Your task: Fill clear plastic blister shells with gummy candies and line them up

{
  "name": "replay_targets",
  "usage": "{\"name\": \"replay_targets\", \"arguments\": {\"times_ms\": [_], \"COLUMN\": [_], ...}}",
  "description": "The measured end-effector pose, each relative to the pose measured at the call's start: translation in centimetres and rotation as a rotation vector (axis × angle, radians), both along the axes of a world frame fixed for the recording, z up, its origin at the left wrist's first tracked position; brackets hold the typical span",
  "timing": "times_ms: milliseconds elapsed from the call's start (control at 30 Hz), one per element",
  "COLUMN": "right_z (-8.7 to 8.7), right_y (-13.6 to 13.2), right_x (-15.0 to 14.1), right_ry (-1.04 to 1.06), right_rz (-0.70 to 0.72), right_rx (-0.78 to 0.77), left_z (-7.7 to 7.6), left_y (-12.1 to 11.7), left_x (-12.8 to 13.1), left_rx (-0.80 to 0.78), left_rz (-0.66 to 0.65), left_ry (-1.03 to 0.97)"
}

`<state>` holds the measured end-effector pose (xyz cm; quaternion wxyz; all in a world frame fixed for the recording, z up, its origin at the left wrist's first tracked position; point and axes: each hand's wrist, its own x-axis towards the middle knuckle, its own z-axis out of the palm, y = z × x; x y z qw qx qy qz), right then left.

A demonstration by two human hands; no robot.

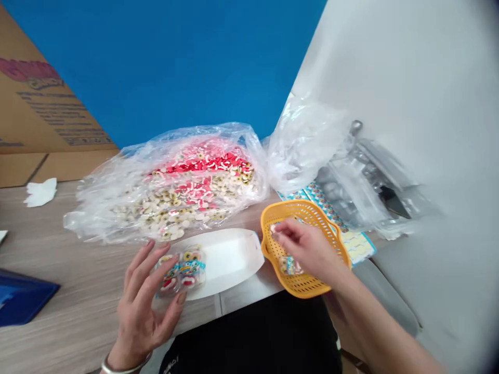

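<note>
White tray: landmark; long axis left to right
Clear packs: two, side by side at the tray's left end; long axis across it, yellow-centred rounds toward its far edge, red pieces toward its near edge
Left hand: over the packs, fingers spread; grip cannot be told
Right hand: right of the tray, inside the yellow basket, fingers curled; hold cannot be told
Obstructions: bulky clear bag behind the tray; basket beside its right end
Carton: beyond the tray, far left; "CANDY" legible

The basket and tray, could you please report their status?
Right hand in basket, hold unclear. Left hand spread over packets on tray. Bag close behind tray.
</note>
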<state>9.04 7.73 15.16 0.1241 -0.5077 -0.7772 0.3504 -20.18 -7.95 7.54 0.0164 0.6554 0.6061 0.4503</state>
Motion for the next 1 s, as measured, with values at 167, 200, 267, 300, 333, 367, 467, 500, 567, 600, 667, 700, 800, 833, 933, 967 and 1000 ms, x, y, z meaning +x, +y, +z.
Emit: {"name": "replay_targets", "arguments": {"times_ms": [167,200,267,300,333,367,467,500,567,600,667,700,800,833,933,967,1000], "right_z": [-3.4,-4.3,-5.7,-6.2,-6.6,-6.8,-7.3,-7.4,-7.5,-7.6,-7.6,-7.6,-7.3,-7.2,-6.6,-6.4,-6.2], "right_y": [6.9,7.5,8.0,8.0,7.9,7.8,7.7,7.7,7.5,7.3,6.9,6.7,6.8,7.0,7.8,8.0,8.0], "right_x": [7.3,7.7,7.8,7.6,7.5,7.4,7.4,7.4,7.6,7.5,7.4,7.4,7.4,7.6,8.4,8.7,8.8], "right_ry": [-0.705,-0.731,-0.720,-0.715,-0.710,-0.700,-0.657,-0.640,-0.608,-0.594,-0.568,-0.555,-0.503,-0.475,-0.369,-0.331,-0.293], "right_rz": [-0.079,-0.056,-0.014,0.001,0.013,0.023,0.040,0.043,0.046,0.047,0.043,0.035,-0.008,-0.023,-0.049,-0.051,-0.053], "right_rx": [0.150,0.142,0.136,0.138,0.142,0.147,0.149,0.147,0.142,0.142,0.145,0.146,0.146,0.146,0.146,0.144,0.140], "left_z": [2.0,2.1,2.2,2.3,2.3,2.3,2.1,2.0,1.8,1.8,1.8,2.0,3.0,3.4,4.6,4.8,4.9], "left_y": [1.7,2.0,2.6,2.8,3.0,3.2,3.8,3.9,4.3,4.5,5.1,5.4,6.9,7.6,9.8,10.5,11.3], "left_x": [6.5,7.7,9.9,10.9,11.7,12.4,13.9,14.2,14.6,14.8,15.2,15.4,16.6,17.2,19.4,20.2,21.0], "left_rx": [0.077,0.085,0.083,0.071,0.057,0.040,-0.025,-0.049,-0.096,-0.122,-0.181,-0.215,-0.374,-0.445,-0.610,-0.639,-0.659], "left_rz": [-0.123,-0.168,-0.257,-0.294,-0.324,-0.348,-0.378,-0.381,-0.382,-0.380,-0.373,-0.364,-0.342,-0.332,-0.270,-0.248,-0.234], "left_ry": [-0.034,-0.015,0.023,0.033,0.037,0.037,0.019,0.005,-0.046,-0.090,-0.213,-0.295,-0.680,-0.853,-1.408,-1.571,-1.707]}}
